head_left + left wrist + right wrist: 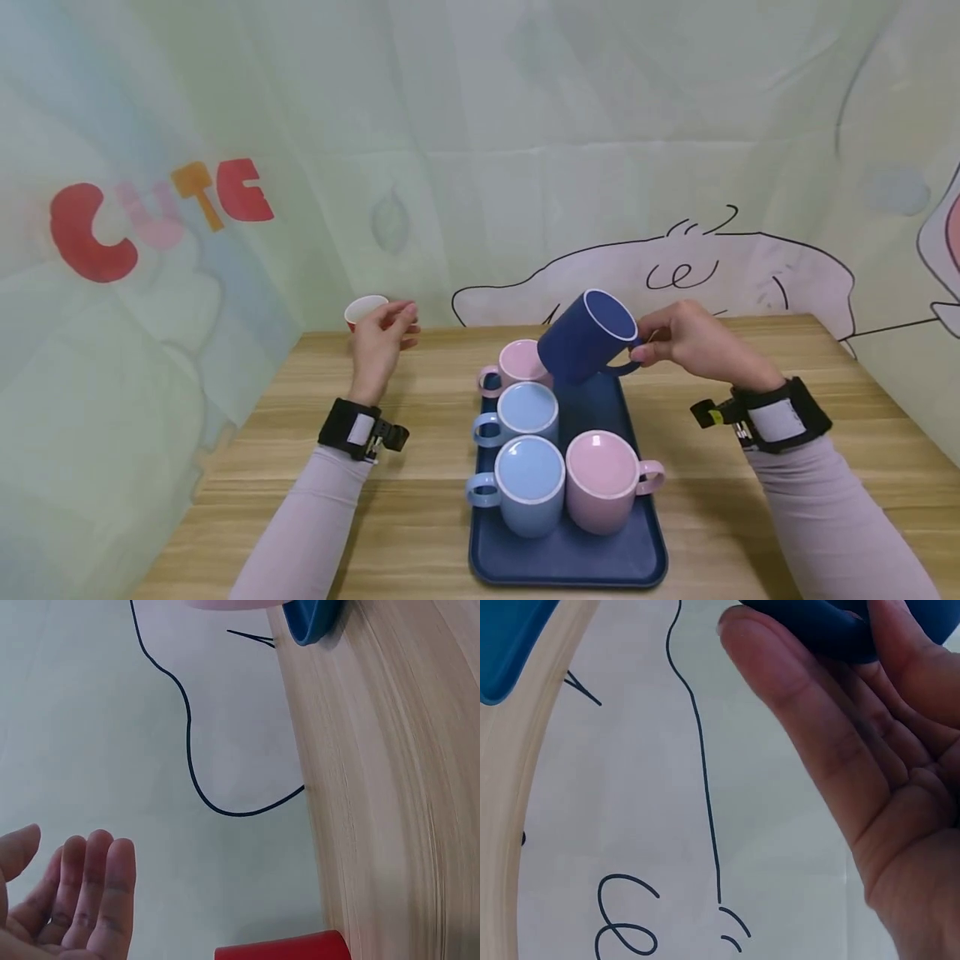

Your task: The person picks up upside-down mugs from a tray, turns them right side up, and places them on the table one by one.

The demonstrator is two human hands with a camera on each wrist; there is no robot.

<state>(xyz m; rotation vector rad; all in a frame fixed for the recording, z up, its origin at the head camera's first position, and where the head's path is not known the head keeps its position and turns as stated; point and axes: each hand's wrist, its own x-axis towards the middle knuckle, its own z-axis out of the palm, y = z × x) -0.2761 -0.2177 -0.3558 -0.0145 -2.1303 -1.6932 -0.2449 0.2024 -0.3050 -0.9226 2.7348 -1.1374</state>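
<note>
My right hand (pixel 682 337) pinches the handle of a dark blue mug (pixel 577 342), tilted above the far right part of the navy tray (pixel 570 567). In the right wrist view, thumb and fingers close on that handle (pixel 817 630). Two light blue mugs (pixel 528 487) and two pink mugs (pixel 600 483) stand bottom up on the tray. Near the back edge, my left hand (pixel 378 346) is held up with loose fingers and nothing in them. Close by it is a red cup (pixel 285 949) with a white inside, partly hidden behind the hand in the head view.
A wooden table (pixel 420 467) carries the tray and cup. Behind it and along the left hangs a pale printed cloth (pixel 480 167) with coloured letters and line drawings. Black bands with small cameras sit on both wrists.
</note>
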